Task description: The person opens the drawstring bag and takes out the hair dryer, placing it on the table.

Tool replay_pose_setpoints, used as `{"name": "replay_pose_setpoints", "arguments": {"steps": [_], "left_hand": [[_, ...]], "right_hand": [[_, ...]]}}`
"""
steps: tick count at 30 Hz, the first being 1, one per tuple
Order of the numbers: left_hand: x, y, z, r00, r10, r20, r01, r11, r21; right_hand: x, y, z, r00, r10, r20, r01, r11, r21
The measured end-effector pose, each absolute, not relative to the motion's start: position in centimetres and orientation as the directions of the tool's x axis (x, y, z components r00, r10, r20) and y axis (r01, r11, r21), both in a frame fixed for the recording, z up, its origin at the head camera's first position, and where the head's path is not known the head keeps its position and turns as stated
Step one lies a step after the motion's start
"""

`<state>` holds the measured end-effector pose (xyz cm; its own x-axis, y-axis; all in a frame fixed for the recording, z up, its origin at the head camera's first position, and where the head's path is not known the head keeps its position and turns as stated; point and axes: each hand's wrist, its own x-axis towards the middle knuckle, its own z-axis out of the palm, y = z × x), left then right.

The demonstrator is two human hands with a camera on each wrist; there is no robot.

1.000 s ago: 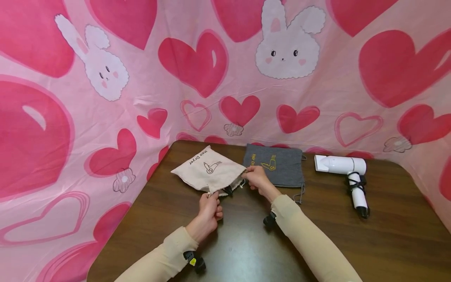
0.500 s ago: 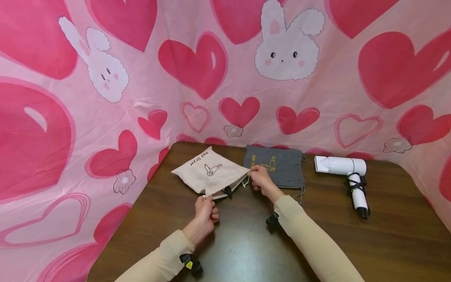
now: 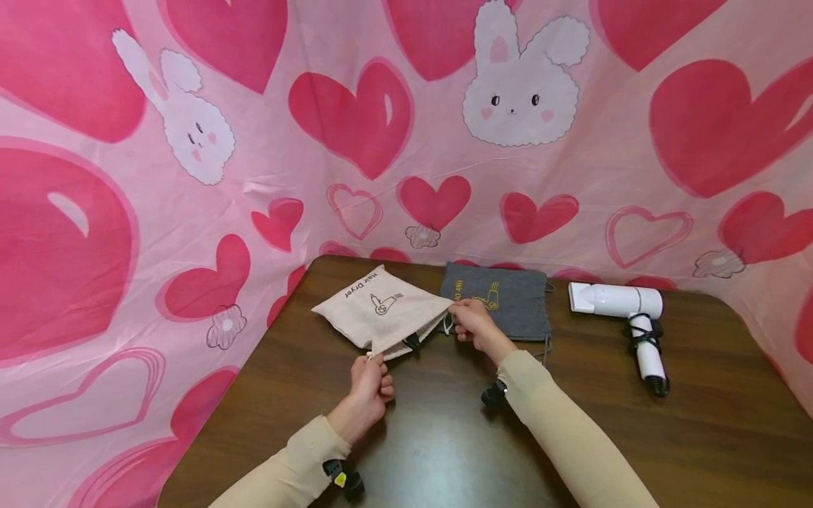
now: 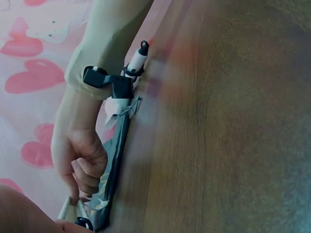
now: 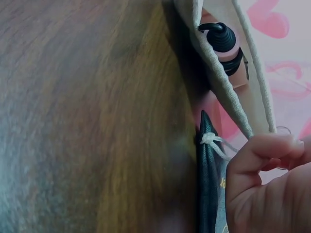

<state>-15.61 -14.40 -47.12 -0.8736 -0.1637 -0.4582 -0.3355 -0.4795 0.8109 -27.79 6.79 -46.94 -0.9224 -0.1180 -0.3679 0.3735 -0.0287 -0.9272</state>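
A cream drawstring bag (image 3: 396,321) printed "Hair Dryer" lies bulging on the table, its mouth stretched toward me. At the near left corner of that mouth, my left hand (image 3: 370,386) pinches the cloth by the drawstring. My right hand (image 3: 473,322) pinches the opposite corner, overlapping the grey bag behind it in the head view. Between the two edges, the right wrist view shows a pink hair dryer handle (image 5: 237,76) with a coiled black cord end (image 5: 222,39). The rest of that dryer is hidden by the cloth.
A grey drawstring bag (image 3: 524,317) with yellow "Hair Dryer" print lies flat at the back middle of the wooden table (image 3: 444,437). To its right rests a white hair dryer (image 3: 612,301), black cord wrapped round its handle. A pink heart-and-bunny curtain (image 3: 305,162) stands behind.
My hands have moved slightly apart, left hand leftward and right hand rightward, drawing the cream bag's mouth wider and straighter. Over the last half second they barely move.
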Motion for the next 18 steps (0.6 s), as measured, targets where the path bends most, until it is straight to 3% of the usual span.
{"name": "replay_pose_setpoints", "arguments": {"steps": [18], "left_hand": [[-15.1, -12.0, -47.4, -0.889, -0.099, -0.447, -0.352, -0.477, 0.805]], "right_hand": [[-27.0, 6.5, -46.5, -0.908, -0.164, -0.385, 0.393, -0.015, -0.920]]}}
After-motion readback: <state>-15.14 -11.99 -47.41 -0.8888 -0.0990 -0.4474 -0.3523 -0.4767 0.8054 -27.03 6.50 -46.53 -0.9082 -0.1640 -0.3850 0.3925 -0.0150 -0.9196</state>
